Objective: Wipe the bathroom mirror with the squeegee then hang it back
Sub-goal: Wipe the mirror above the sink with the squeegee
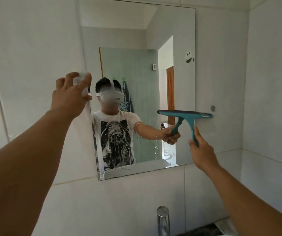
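The rectangular mirror [136, 40] hangs on the white tiled wall. My right hand [203, 150] grips the handle of a teal squeegee [186, 116], whose blade lies level against the mirror's right edge, about two thirds of the way down. My left hand [70, 97] holds a white cloth or paper [85, 86] against the mirror's left edge at mid height. Water streaks and drops show on the lower glass.
A small round hook [213, 108] sticks out of the wall tile just right of the mirror, above the blade's end. A chrome tap [163, 220] rises at the bottom centre. A side wall closes in on the right.
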